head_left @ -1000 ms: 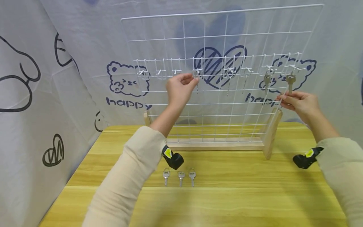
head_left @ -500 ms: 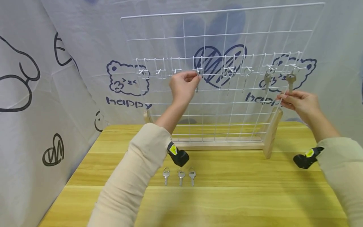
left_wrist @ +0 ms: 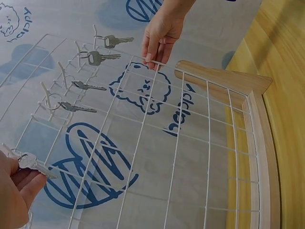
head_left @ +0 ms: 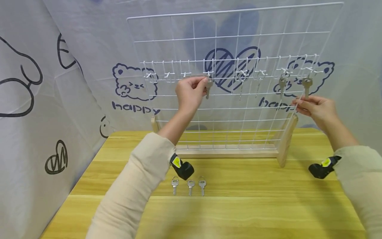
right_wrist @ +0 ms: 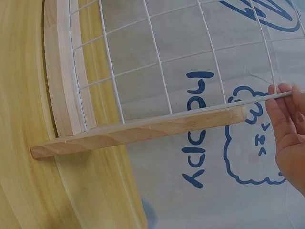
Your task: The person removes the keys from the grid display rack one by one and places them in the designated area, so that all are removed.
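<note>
My left hand (head_left: 191, 91) is raised at the middle of a white wire grid rack (head_left: 226, 108). Its thumb and fingertips pinch the edge of a silver key (head_left: 209, 88), whose ring is at a white hook. The left wrist view shows that key (left_wrist: 29, 161) against the fingers, its head plainly visible. My right hand (head_left: 317, 109) grips the right side wire of the rack, below a hanging key (head_left: 306, 85). Seen from the right wrist, the fingers of the right hand (right_wrist: 288, 119) curl round that wire.
Several keys hang on hooks to the right, among them one key (left_wrist: 96, 57). Hooks on the left, such as one hook (head_left: 169, 77), bear no key. Three keys lie in a row on the wooden table (head_left: 253, 212), including the middle key (head_left: 190, 187). A wooden stand (head_left: 226, 153) supports the rack.
My left hand moved right to the key, then slightly back left. That key has turned from edge-on to show its flat side. My right hand stays on the rack's side wire.
</note>
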Tool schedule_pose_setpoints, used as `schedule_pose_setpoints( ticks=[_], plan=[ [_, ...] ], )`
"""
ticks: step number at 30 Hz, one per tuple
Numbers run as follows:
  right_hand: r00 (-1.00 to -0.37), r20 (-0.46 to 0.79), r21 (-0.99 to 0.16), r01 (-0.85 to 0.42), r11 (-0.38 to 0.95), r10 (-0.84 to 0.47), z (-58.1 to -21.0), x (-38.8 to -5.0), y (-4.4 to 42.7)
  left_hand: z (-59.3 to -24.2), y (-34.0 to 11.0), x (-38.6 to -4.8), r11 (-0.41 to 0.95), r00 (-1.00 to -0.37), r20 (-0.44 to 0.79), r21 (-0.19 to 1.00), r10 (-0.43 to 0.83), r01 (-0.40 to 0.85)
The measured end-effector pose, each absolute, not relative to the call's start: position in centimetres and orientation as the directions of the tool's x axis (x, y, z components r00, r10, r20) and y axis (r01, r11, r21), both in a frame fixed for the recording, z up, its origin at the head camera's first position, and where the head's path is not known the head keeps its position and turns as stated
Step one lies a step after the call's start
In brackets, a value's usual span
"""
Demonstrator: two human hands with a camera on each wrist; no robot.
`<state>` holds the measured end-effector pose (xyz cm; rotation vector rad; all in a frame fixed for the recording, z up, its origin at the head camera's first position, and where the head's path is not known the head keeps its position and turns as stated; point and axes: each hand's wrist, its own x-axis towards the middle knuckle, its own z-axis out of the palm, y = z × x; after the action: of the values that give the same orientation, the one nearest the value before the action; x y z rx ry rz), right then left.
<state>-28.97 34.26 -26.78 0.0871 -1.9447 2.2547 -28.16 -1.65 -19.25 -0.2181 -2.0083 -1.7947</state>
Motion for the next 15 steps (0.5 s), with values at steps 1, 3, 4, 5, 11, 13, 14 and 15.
schedule_pose_setpoints(
  ticks=[1, 3, 4, 5, 11, 13, 14, 15],
  plan=[
    [-0.985, 0.154, -0.976, -0.164, -0.142, 0.085, -26.8, -29.0, 34.3, -19.2, -1.7, -28.1, 0.150, -0.892, 0.420, 0.905, -0.164, 0.399],
    [-0.984, 0.156, -0.975, -0.167, -0.145, 0.086, -26.8, -29.0, 34.3, -19.2, -1.9, -28.0, 0.157, -0.892, 0.423, 0.903, -0.158, 0.400],
    [-0.984, 0.157, -0.975, -0.168, -0.145, 0.086, -26.8, -29.0, 34.3, -19.2, -2.1, -27.9, 0.160, -0.893, 0.422, 0.903, -0.155, 0.399],
    [-0.984, 0.157, -0.976, -0.168, -0.141, 0.087, -26.9, -29.0, 34.3, -19.2, -2.2, -27.8, 0.161, -0.894, 0.421, 0.903, -0.152, 0.398],
    [-0.983, 0.158, -0.978, -0.168, -0.124, 0.090, -26.8, -29.0, 34.1, -19.0, -2.8, -27.4, 0.126, -0.904, 0.410, 0.910, -0.126, 0.395],
    [-0.983, 0.161, -0.977, -0.172, -0.128, 0.090, -26.8, -29.0, 34.1, -18.9, -2.9, -27.4, 0.112, -0.907, 0.403, 0.914, -0.120, 0.391],
    [-0.983, 0.162, -0.976, -0.173, -0.130, 0.090, -26.9, -28.9, 34.1, -18.8, -2.9, -27.3, 0.107, -0.910, 0.397, 0.916, -0.120, 0.386],
    [-0.982, 0.166, -0.975, -0.178, -0.135, 0.091, -26.9, -28.9, 34.1, -18.8, -2.9, -27.3, 0.103, -0.911, 0.395, 0.918, -0.120, 0.384]
  ],
)
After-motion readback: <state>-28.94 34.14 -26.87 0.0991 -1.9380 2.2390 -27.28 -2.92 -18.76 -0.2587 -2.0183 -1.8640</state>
